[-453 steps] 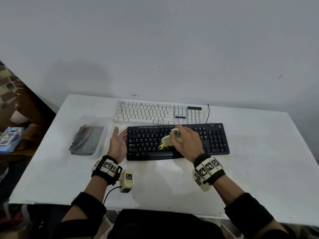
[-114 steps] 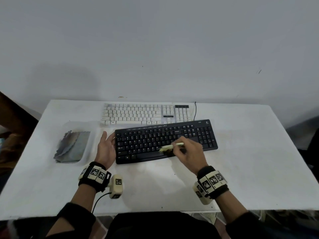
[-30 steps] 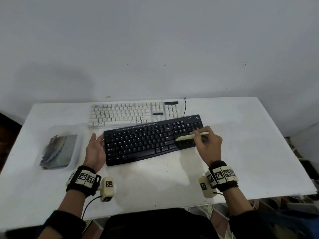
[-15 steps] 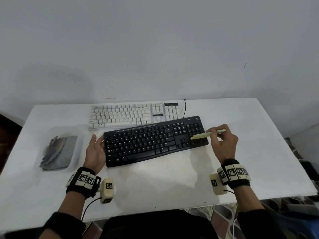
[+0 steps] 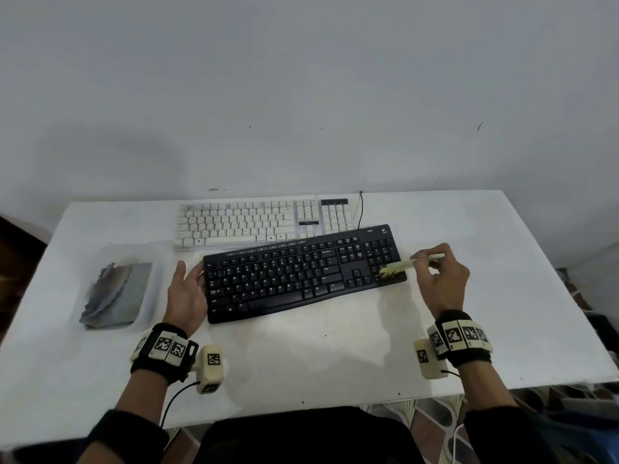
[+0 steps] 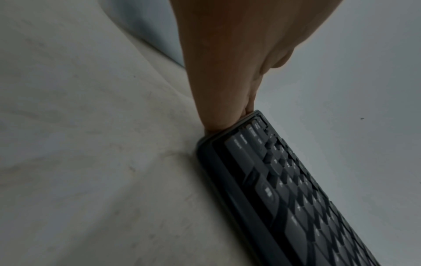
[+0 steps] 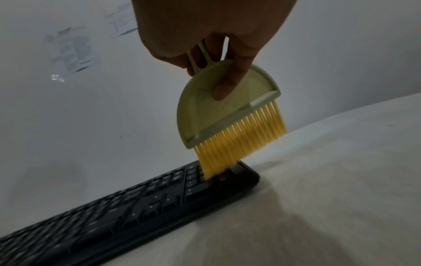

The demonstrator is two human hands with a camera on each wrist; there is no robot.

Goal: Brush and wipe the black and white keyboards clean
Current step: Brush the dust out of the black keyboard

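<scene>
The black keyboard [image 5: 301, 272] lies slanted mid-table, also seen in the left wrist view [image 6: 284, 189] and the right wrist view [image 7: 136, 207]. Behind it sits the white keyboard [image 5: 261, 222]. My right hand [image 5: 442, 276] grips the handle of a pale green brush [image 7: 218, 108]; its yellow bristles [image 5: 392, 270] touch the keyboard's right end, over the number pad's lower corner. My left hand [image 5: 186, 289] rests flat with straight fingers against the black keyboard's left edge, braced on the table [image 6: 218, 100].
A clear plastic tray [image 5: 149, 252] holding a folded grey cloth [image 5: 117, 293] stands at the table's left. The white table [image 5: 335, 356] backs onto a grey wall. A black cable [image 5: 361, 209] runs from the white keyboard's right end.
My right hand has swept the brush rightward along the black keyboard, from its middle to the far right end. The left hand has stayed against the left edge.
</scene>
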